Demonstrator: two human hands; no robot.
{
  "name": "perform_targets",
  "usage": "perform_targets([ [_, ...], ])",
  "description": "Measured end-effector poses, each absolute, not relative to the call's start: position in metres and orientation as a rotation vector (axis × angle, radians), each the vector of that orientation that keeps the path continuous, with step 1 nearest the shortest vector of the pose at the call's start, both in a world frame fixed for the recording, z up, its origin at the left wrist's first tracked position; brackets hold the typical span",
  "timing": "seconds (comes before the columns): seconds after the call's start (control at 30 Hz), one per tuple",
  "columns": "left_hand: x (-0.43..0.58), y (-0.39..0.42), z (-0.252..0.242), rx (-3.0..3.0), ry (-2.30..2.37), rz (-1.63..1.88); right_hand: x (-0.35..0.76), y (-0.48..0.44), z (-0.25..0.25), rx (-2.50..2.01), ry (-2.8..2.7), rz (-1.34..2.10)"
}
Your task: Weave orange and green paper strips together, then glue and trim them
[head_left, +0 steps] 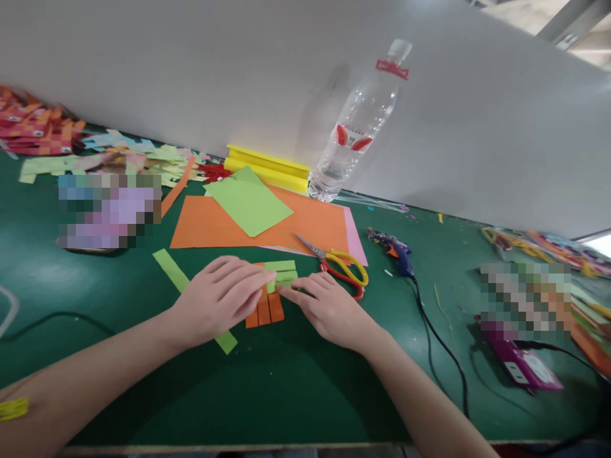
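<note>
On the green table lies a small piece woven from orange and green paper strips (264, 310), between both hands. My left hand (222, 299) comes over it from the left, fingers bent together on its upper part and hiding some of it. My right hand (327, 305) pinches the right ends of the green strips with thumb and forefinger. Under my left hand and wrist runs a loose light-green paper strip (172, 270), slanting, with both ends showing. Just beyond my right hand rest scissors (344, 264) with yellow and red handles, blades pointing away to the left.
Orange sheets (210, 219) and a green sheet (251, 203) lie behind the hands. A plastic bottle (356, 127) stands by the wall, near folded yellow paper (267, 170). A blue glue gun (394, 249) trails a black cord. Paper scraps (124, 156) lie far left, a purple box (520, 362) right.
</note>
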State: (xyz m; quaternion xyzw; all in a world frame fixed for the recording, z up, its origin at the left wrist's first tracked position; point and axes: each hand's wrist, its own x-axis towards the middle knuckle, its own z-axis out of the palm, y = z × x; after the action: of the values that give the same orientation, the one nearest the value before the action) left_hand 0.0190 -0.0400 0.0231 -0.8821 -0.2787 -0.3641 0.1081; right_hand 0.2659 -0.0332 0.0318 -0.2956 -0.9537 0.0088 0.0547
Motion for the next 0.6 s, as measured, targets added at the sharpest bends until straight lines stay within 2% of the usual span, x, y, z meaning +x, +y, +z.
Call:
perform_targets([
  [0.13, 0.017, -0.034, 0.020, -2.583, -0.816, -0.931, 0.266, -0.033, 0.032, -0.894, -2.932, -0.005],
  [0.43, 0.019, -0.028, 0.015, -2.599, -0.775, -0.960, 0.272, -0.028, 0.032, -0.904, -2.823, -0.033],
  [0.6, 0.014, -0.028, 0.016, -2.598, -0.788, -0.976, 0.330, 0.012, 0.023, -1.474, -2.209, -0.346],
])
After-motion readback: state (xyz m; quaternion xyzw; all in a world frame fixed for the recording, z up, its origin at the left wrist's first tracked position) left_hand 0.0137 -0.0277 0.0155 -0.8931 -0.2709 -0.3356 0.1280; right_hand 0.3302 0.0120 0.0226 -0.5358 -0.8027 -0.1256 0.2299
